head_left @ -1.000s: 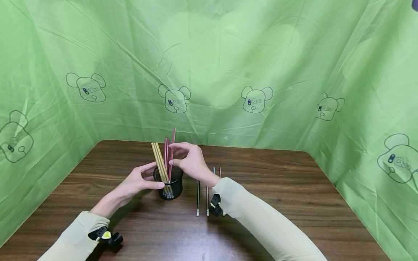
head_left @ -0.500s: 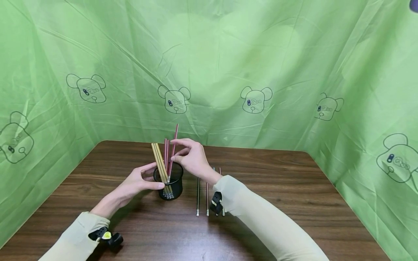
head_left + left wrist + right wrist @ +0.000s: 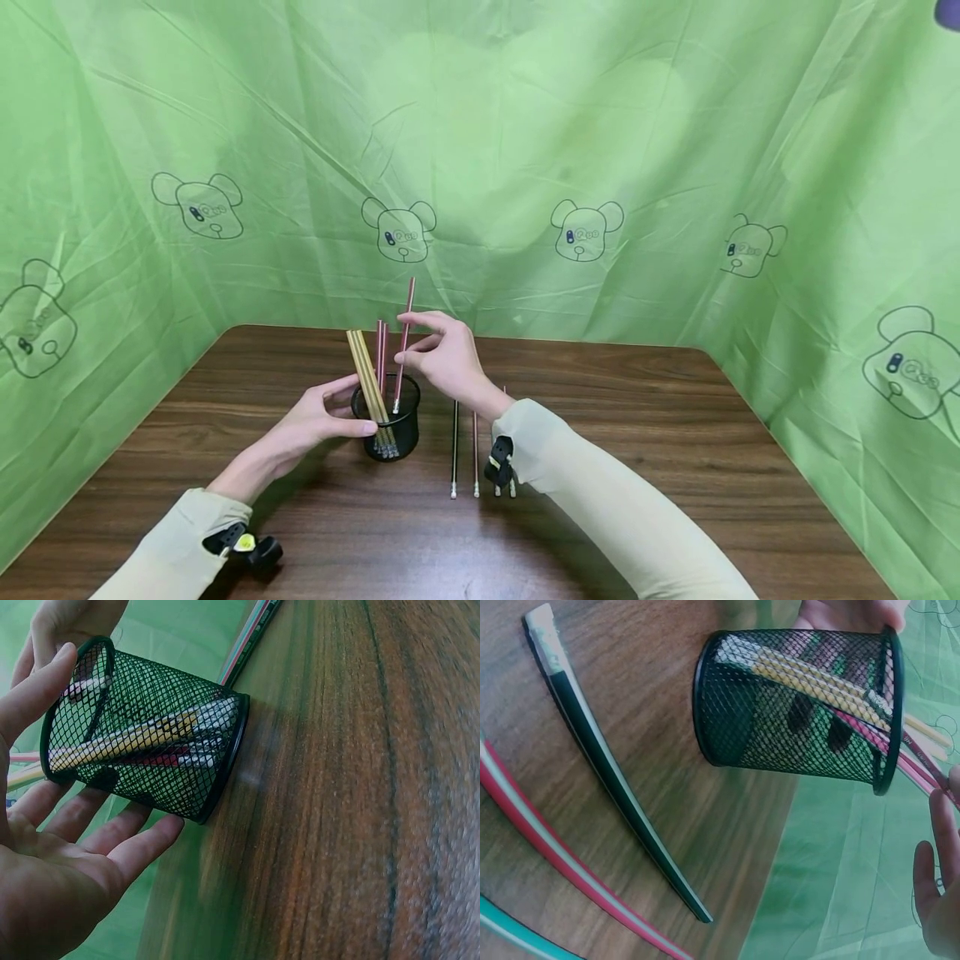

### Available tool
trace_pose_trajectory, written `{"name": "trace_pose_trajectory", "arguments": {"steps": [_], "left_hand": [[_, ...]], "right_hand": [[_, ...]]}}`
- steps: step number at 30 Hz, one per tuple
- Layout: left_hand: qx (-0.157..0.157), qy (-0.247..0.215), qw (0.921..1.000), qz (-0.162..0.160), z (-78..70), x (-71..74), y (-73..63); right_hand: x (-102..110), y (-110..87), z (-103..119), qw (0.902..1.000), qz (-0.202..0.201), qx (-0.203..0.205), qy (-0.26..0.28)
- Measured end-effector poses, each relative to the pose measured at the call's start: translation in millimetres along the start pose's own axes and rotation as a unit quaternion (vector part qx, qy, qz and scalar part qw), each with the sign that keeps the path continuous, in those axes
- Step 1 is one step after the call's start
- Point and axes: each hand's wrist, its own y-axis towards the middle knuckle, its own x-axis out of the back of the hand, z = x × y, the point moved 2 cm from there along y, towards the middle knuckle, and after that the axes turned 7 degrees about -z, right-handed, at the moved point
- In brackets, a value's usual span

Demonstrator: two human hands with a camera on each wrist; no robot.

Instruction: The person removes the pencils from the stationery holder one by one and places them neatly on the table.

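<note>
The cup (image 3: 401, 435), a squat cylinder of black wire mesh with smooth, rounded rims, stands between the left thumb and fingers; the left hand (image 3: 318, 414) grips it around its side, thumb near the rim. The right hand (image 3: 452, 360) pinches a pink pencil (image 3: 405, 337), slim, straight and glossy, between thumb and fingertips above the cup's mouth. Its long axis runs nearly upright, the top leaning slightly right and rising above the right fingertips; below them, the eraser end with its metal band points down, just inside the rim. Left of the right fingers, yellow pencils (image 3: 366, 372) lean in the cup, tops tilted left, eraser ends down at its base, beside pink pencils (image 3: 381, 354) that stand closer to upright. Below the right hand, a black pencil (image 3: 454, 454) and a red pencil (image 3: 476, 458) lie flat on the table (image 3: 345, 537), eraser ends toward the person, with two more partly hidden by the pale sleeve (image 3: 592, 492). Dark wood grain streaks the tabletop; creased green cloth (image 3: 480, 133) hangs behind the fingers.
</note>
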Motion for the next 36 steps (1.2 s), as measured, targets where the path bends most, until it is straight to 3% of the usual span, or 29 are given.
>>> {"name": "trace_pose_trajectory", "arguments": {"steps": [10,21,36], "left_hand": [[0.005,0.011,0.9999,-0.004,1.8,0.9,0.9],[0.003,0.012,0.9999,-0.004,3.5,2.2,1.2],[-0.003,0.008,1.0000,-0.003,2.2,2.6,0.6]], "right_hand": [[11,7.1,9,0.9997,0.006,0.014,-0.017],[26,12.5,20,0.9995,0.020,0.023,-0.001],[59,9.8,24,0.9993,0.028,0.020,-0.013]]}}
